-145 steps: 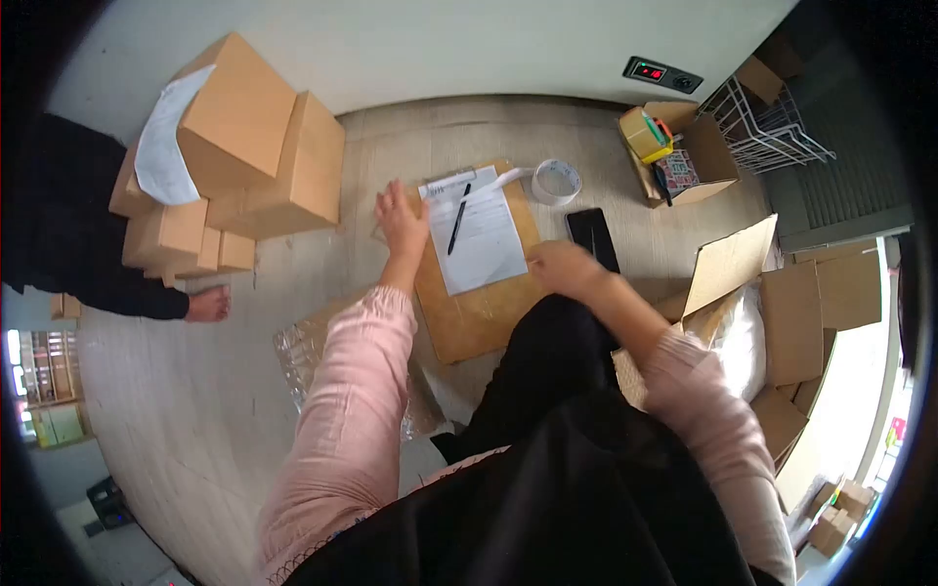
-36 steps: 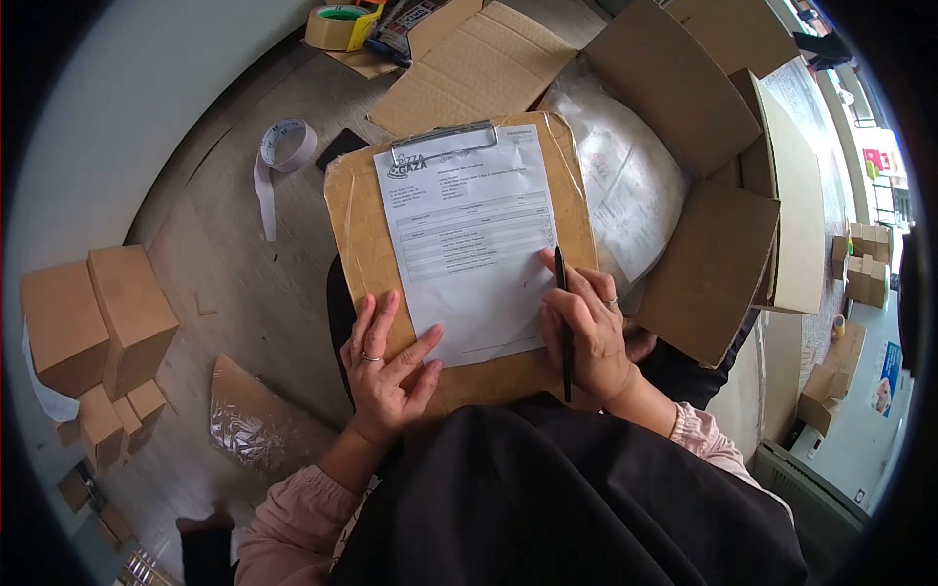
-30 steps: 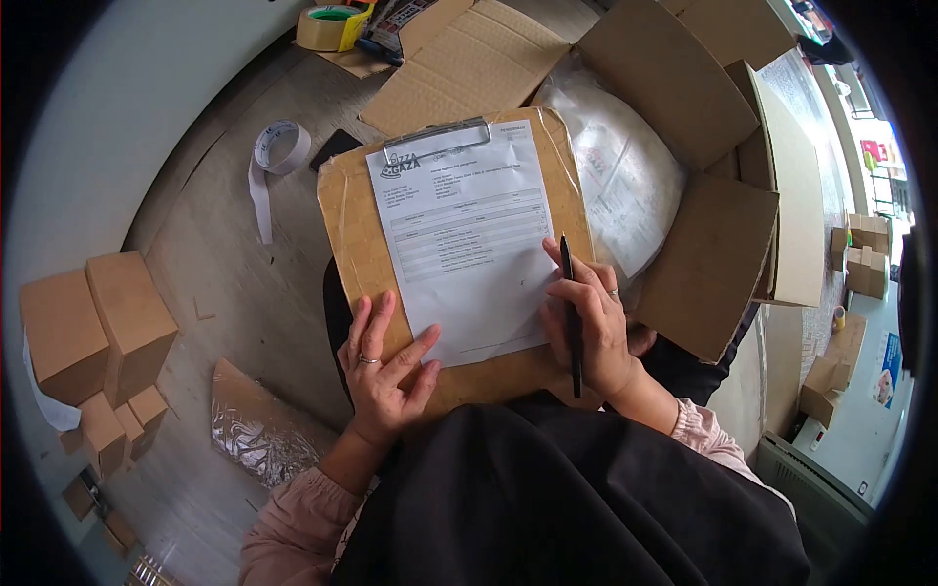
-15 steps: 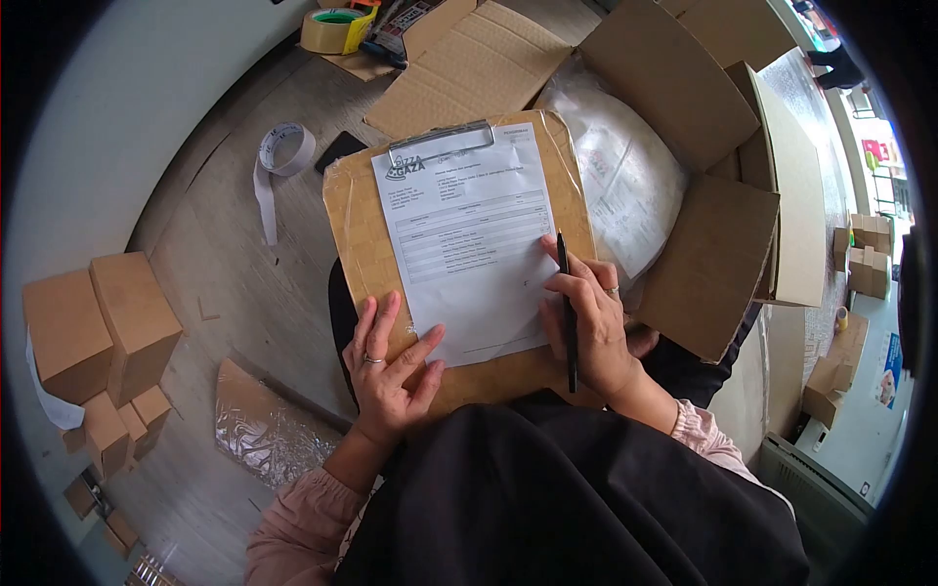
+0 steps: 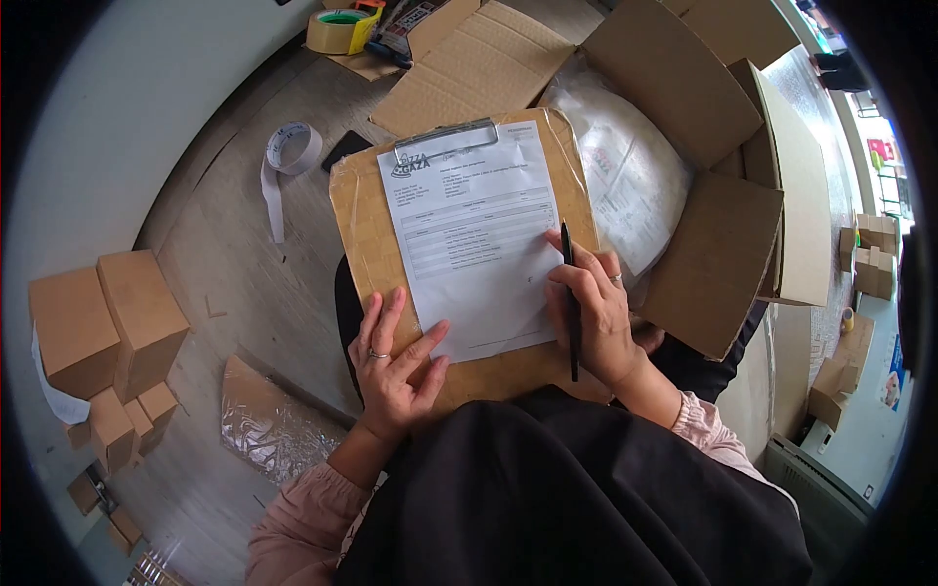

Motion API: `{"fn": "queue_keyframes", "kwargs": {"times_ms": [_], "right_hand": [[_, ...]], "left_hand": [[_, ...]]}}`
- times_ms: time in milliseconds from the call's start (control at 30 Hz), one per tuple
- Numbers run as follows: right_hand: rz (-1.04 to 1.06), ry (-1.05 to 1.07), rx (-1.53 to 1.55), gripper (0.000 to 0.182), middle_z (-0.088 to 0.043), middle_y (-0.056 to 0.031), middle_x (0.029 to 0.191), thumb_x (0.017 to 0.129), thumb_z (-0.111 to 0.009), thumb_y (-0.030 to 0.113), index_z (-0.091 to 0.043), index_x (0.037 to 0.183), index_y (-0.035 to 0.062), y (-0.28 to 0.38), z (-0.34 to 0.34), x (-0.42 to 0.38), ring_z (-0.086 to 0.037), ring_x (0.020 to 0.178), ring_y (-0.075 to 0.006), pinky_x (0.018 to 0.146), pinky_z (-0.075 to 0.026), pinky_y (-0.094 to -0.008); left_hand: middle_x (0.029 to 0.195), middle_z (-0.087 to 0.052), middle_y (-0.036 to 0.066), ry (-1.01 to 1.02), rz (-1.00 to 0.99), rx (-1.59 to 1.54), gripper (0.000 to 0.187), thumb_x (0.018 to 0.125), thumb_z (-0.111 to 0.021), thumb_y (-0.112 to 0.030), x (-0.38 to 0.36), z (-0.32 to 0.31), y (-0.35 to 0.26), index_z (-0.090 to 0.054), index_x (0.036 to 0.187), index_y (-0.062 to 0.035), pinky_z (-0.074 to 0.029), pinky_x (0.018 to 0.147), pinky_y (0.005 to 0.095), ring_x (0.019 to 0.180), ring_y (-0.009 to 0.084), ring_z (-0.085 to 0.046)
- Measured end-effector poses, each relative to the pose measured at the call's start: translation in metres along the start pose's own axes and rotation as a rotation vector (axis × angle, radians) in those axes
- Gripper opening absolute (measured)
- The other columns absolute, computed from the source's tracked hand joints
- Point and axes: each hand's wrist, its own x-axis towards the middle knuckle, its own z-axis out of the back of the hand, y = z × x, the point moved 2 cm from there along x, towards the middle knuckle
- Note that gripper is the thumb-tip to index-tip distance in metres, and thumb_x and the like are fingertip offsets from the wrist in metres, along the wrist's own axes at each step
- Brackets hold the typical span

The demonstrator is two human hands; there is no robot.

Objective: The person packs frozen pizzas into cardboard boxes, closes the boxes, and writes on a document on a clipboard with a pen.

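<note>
A clipboard [image 5: 366, 230] rests on my lap with a printed sheet [image 5: 479, 303] under its metal clip [image 5: 447, 139]. My left hand [image 5: 396, 366] lies on the clipboard's lower left with its fingers spread, the tips reaching the sheet's edge. On the right side, my right hand [image 5: 598, 303] holds a black pen [image 5: 571, 313] that stands almost upright in the view. The index finger of that hand touches the sheet near its right edge, beside the printed rows.
An open cardboard box [image 5: 713, 264] with a plastic-wrapped bundle [image 5: 625, 171] stands to the right. A roll of white tape [image 5: 293, 148] and a dark flat object [image 5: 345, 151] lie on the floor. Small boxes [image 5: 147, 322] are stacked at left; packing tape [image 5: 332, 32] sits at the back.
The whole view has shifted slightly. My right index finger has moved a little down the sheet's right side; the pen stays in my hand. My left hand keeps its place.
</note>
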Motion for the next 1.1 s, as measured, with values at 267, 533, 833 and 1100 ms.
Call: {"fn": "queue_keyframes", "kwargs": {"times_ms": [267, 533, 833, 1100], "right_hand": [[-0.015, 0.041, -0.007, 0.038, -0.052, -0.0136, 0.120, 0.062, -0.063, -0.007, -0.052, 0.095, 0.0071, 0.0014, -0.0001, 0.0017, -0.049, 0.085, -0.0293, 0.077, -0.042, -0.0349], [-0.026, 0.029, -0.009, 0.038, -0.052, -0.0134, 0.121, 0.061, -0.063, -0.008, -0.051, 0.093, 0.0070, 0.0020, -0.0002, 0.0033, -0.049, 0.085, -0.0297, 0.076, -0.043, -0.0350], [-0.017, 0.020, -0.028, 0.035, -0.053, -0.0137, 0.120, 0.063, -0.063, -0.008, -0.051, 0.092, 0.0070, 0.0027, -0.0008, 0.0044, -0.049, 0.085, -0.0293, 0.076, -0.043, -0.0347], [-0.015, 0.001, -0.026, 0.034, -0.054, -0.0136, 0.118, 0.063, -0.062, -0.009, -0.052, 0.091, 0.0064, 0.0039, -0.0007, 0.0050, -0.049, 0.084, -0.0285, 0.076, -0.044, -0.0343]], "left_hand": [[0.135, -0.041, 0.014, 0.010, 0.006, -0.005, 0.034, 0.075, -0.063, -0.026, 0.0012, 0.0009, -0.0003, -0.066, 0.108, -0.0221, -0.026, 0.099, 0.0390, 0.128, 0.0323, -0.032], [0.135, -0.041, 0.013, 0.008, -0.003, -0.009, 0.034, 0.075, -0.063, -0.026, 0.0015, 0.0006, 0.0008, -0.066, 0.109, -0.0217, -0.026, 0.100, 0.0385, 0.128, 0.0322, -0.032], [0.137, -0.038, 0.017, 0.029, 0.004, -0.053, 0.033, 0.074, -0.063, -0.018, 0.0013, 0.0009, -0.0006, -0.066, 0.107, -0.0139, -0.023, 0.105, 0.0451, 0.130, 0.0367, -0.027], [0.136, -0.040, 0.015, 0.014, -0.004, -0.025, 0.034, 0.075, -0.063, -0.023, 0.0009, -0.0006, 0.0005, -0.066, 0.108, -0.0182, -0.025, 0.102, 0.0421, 0.129, 0.0346, -0.029]]}}
